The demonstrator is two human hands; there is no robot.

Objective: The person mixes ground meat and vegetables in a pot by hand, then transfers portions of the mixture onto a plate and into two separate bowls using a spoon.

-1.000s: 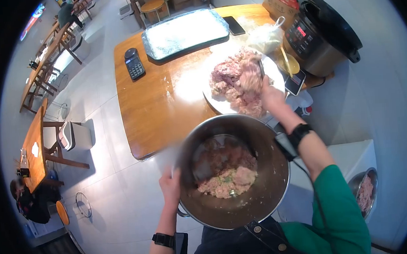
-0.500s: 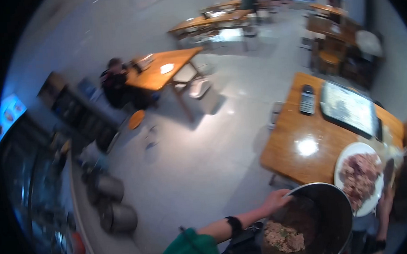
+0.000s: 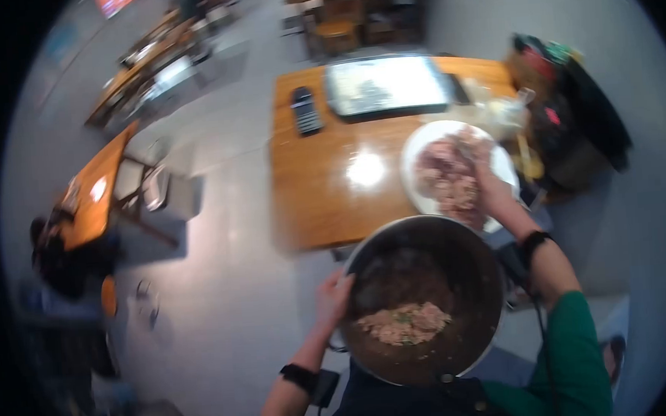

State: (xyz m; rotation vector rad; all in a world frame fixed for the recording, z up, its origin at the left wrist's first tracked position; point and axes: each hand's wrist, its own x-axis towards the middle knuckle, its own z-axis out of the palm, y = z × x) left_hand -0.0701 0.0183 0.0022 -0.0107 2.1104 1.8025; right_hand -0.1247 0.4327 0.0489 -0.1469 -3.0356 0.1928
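The left hand (image 3: 334,295) has its fingers hooked on the rim of a deep pot (image 3: 471,276), over by the worker's dark apron (image 3: 406,402). From where I stand, a mound of minced meat (image 3: 405,324) sits inside the pot, flecked with green. The right hand (image 3: 494,192) is down at the pinkish meat (image 3: 447,174) heaped on a white plate (image 3: 415,153); it's blurred, and I can't tell how far its fingers are closed or whether they grip anything. The plate rests on the wooden worktop (image 3: 317,190), just beyond the pot. Farther back lie a bright tray (image 3: 390,82) and a keypad device (image 3: 306,110), with a dark cooker (image 3: 573,136) off to the right.
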